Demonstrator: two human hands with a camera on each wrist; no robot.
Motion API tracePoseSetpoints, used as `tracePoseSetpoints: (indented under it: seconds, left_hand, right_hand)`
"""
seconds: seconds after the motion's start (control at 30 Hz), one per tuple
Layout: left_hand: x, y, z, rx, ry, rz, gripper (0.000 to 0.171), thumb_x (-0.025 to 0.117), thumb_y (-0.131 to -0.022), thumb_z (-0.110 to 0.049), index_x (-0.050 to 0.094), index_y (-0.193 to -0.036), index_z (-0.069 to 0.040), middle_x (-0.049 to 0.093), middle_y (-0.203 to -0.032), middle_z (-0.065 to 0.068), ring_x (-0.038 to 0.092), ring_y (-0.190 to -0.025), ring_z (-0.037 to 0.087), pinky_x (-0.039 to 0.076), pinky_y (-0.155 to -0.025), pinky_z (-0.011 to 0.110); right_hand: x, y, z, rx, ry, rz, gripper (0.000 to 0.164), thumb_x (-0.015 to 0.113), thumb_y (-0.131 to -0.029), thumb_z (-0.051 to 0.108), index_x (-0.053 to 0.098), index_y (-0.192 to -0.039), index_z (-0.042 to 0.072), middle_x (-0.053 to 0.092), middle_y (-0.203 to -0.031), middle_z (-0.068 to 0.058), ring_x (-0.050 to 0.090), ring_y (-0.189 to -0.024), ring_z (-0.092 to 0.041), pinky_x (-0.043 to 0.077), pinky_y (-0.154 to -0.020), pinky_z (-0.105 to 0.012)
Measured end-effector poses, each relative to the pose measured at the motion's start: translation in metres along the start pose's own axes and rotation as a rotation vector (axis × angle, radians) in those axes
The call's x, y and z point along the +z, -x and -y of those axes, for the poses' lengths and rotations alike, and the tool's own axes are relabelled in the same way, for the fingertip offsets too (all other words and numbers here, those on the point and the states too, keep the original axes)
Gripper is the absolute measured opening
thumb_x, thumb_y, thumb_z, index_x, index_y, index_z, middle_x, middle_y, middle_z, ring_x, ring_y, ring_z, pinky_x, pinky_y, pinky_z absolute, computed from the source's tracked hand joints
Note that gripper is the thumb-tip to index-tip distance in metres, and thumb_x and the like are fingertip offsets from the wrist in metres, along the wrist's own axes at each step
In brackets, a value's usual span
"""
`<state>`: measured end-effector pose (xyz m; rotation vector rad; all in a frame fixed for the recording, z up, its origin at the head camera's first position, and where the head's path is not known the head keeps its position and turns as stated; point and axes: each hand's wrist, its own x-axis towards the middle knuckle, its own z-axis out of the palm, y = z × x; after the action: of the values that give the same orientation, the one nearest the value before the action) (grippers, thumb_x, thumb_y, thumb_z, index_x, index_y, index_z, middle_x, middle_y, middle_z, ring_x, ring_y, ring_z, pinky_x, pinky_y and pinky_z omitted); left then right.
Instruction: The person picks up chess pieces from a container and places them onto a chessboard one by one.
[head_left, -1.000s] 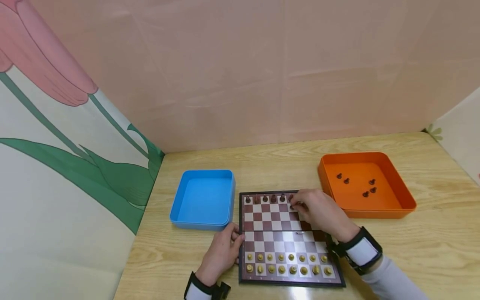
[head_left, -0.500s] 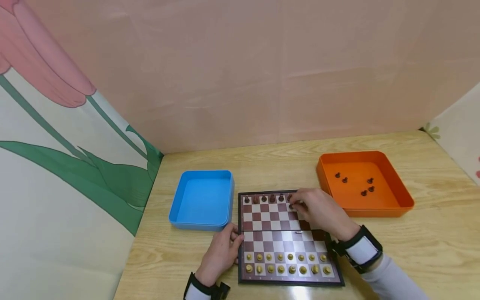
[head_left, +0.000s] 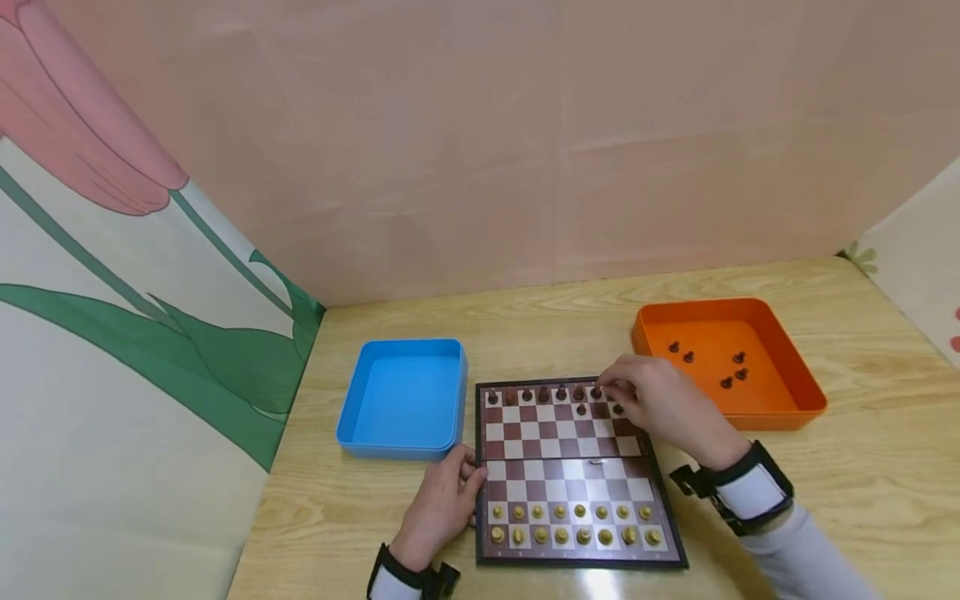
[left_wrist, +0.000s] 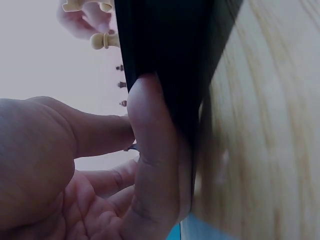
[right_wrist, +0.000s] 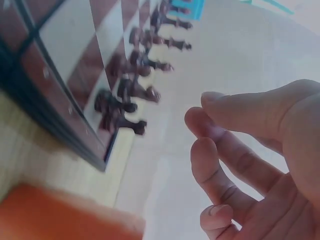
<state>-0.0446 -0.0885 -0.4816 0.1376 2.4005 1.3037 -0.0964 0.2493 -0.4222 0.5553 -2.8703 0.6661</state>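
A chessboard (head_left: 551,472) lies on the table. My left hand (head_left: 442,504) grips its left edge; in the left wrist view the thumb and a finger (left_wrist: 152,155) close on the dark side of the board. My right hand (head_left: 671,404) hovers over the far right corner, thumb and fingertips (right_wrist: 204,154) bent close together with nothing between them in the right wrist view. Dark chess pieces (right_wrist: 132,126) line the far row, with dark pawns (head_left: 581,410) in front on the right side. Gold chess pieces (head_left: 561,537) fill the two near rows.
An orange tray (head_left: 776,421) stands right of the board, with several dark pawns (head_left: 726,382) lying in it. The blue tray (head_left: 401,454) sits at the left, close to my left hand. Behind the table rises a pinkish wall covering (head_left: 465,167).
My right hand has moved right and slightly away from me, uncovering dark pieces on the far rows. My left hand stays at the board's edge.
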Motion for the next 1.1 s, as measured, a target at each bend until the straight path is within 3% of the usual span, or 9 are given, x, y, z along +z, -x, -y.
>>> tracePoseSetpoints:
  seconds: [0.2,0.43,0.63,0.87,1.1]
  left_hand:
    - [-0.001,-0.001,-0.001,-0.004,-0.006,-0.001,0.016,0.063,-0.110,-0.020,0.060,-0.121,-0.008,0.064,-0.091,0.002,0.064,-0.065,0.015,0.056,-0.050,0.030]
    - [0.000,-0.001,-0.001,-0.012,-0.006,-0.004,0.016,0.063,-0.110,-0.019,0.061,-0.121,-0.008,0.064,-0.092,0.002,0.064,-0.064,0.015,0.056,-0.050,0.030]
    - [0.000,-0.001,-0.001,-0.013,-0.002,-0.006,0.016,0.063,-0.110,-0.020,0.061,-0.121,-0.008,0.064,-0.092,0.002,0.064,-0.064,0.015,0.056,-0.050,0.030]
    - [0.000,-0.001,0.000,-0.004,0.005,-0.006,0.016,0.063,-0.110,-0.020,0.061,-0.121,-0.008,0.064,-0.092,0.002,0.064,-0.064,0.016,0.056,-0.050,0.030]
    - [0.000,0.000,0.001,0.011,-0.007,-0.006,0.015,0.063,-0.110,-0.021,0.061,-0.120,-0.009,0.064,-0.091,0.001,0.064,-0.062,0.015,0.055,-0.050,0.030]
  right_hand:
    - [-0.012,0.001,-0.011,0.023,0.024,-0.029,0.014,0.085,-0.090,0.005,0.082,-0.103,0.008,0.073,-0.089,-0.002,0.058,-0.072,-0.014,0.055,-0.066,-0.033]
    - [-0.025,0.005,-0.031,0.049,0.016,-0.042,0.015,0.084,-0.090,0.005,0.079,-0.105,0.006,0.077,-0.095,-0.008,0.065,-0.076,-0.017,0.061,-0.066,-0.037]
    - [-0.039,0.011,-0.052,0.122,0.016,-0.017,0.018,0.083,-0.092,0.008,0.079,-0.108,0.005,0.076,-0.095,-0.007,0.068,-0.079,-0.020,0.058,-0.064,-0.033]
    - [-0.042,0.015,-0.076,0.176,0.045,0.024,0.021,0.084,-0.090,0.010,0.079,-0.109,0.003,0.078,-0.102,-0.013,0.070,-0.084,-0.026,0.064,-0.072,-0.048]
    - [-0.040,0.016,-0.092,0.214,0.032,0.108,0.025,0.083,-0.091,0.008,0.077,-0.113,-0.002,0.076,-0.113,-0.024,0.073,-0.085,-0.031,0.064,-0.073,-0.052]
